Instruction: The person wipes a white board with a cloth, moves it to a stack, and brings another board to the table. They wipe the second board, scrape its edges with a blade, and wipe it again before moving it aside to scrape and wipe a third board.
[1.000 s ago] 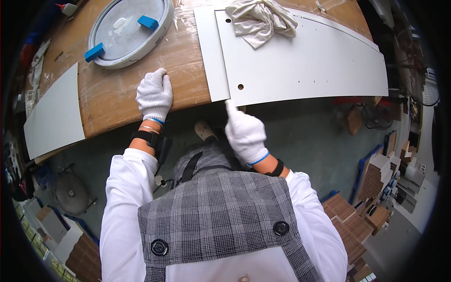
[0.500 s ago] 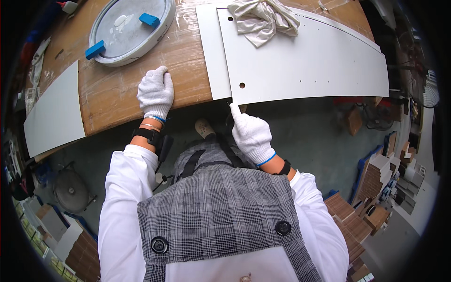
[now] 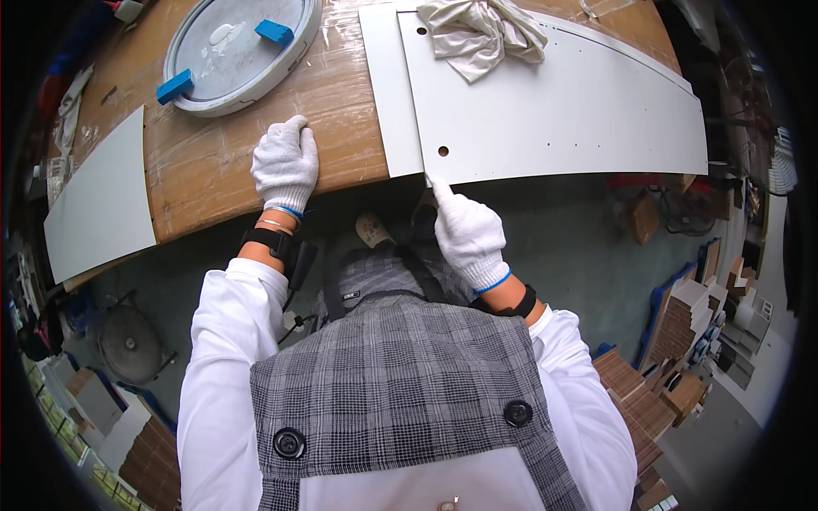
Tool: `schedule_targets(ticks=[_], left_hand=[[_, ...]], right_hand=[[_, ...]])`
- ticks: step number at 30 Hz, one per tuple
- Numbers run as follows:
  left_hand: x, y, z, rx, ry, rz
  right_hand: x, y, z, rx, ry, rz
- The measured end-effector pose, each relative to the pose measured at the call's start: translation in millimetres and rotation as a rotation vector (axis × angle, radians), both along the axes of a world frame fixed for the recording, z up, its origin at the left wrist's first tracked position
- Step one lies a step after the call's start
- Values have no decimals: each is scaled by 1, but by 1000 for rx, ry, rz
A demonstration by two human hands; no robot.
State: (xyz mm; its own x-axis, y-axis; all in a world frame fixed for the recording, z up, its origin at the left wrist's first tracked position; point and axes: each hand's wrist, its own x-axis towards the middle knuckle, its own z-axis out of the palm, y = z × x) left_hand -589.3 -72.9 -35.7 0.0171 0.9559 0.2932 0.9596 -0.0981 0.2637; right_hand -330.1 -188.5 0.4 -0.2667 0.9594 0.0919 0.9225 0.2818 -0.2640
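Observation:
My left hand [image 3: 285, 163], in a white knit glove, rests curled into a fist on the wooden table near its front edge. Nothing shows sticking out of it. My right hand [image 3: 469, 232], gloved alike, is closed with its index finger pointing up to the near left corner of a white panel [image 3: 545, 111]. The fingertip is at that corner; whatever the curled fingers hold, if anything, is hidden. This panel has dark holes and overlaps another white panel [image 3: 394, 119] on its left. Both reach the table's front edge. A crumpled pale cloth [image 3: 486, 38] lies on the upper panel.
A round grey lid [image 3: 247, 77] with a white smear and two blue blocks [image 3: 175, 87] sits at the back left of the film-covered table [image 3: 341, 94]. Another white panel [image 3: 98, 200] lies at the left end. Stacked brown boards [image 3: 682, 324] stand on the right floor.
My right hand has moved slightly right and up, and its fingertip now meets the panel's corner. A thin dark tip seen beside that finger earlier no longer shows. My left hand has barely moved.

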Motion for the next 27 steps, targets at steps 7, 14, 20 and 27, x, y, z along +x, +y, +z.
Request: schedule_targets(ticks=[7, 14, 20, 27], left_hand=[[-2, 0, -3, 17, -8, -20], [-1, -1, -3, 25, -13, -19], [1, 1, 0, 22, -5, -22], [3, 0, 4, -14, -8, 4]], right_hand=[[1, 0, 1, 12, 0, -15], [4, -2, -2, 41, 63, -72], [19, -1, -3, 81, 135, -52], [16, 7, -6, 145, -63, -115]])
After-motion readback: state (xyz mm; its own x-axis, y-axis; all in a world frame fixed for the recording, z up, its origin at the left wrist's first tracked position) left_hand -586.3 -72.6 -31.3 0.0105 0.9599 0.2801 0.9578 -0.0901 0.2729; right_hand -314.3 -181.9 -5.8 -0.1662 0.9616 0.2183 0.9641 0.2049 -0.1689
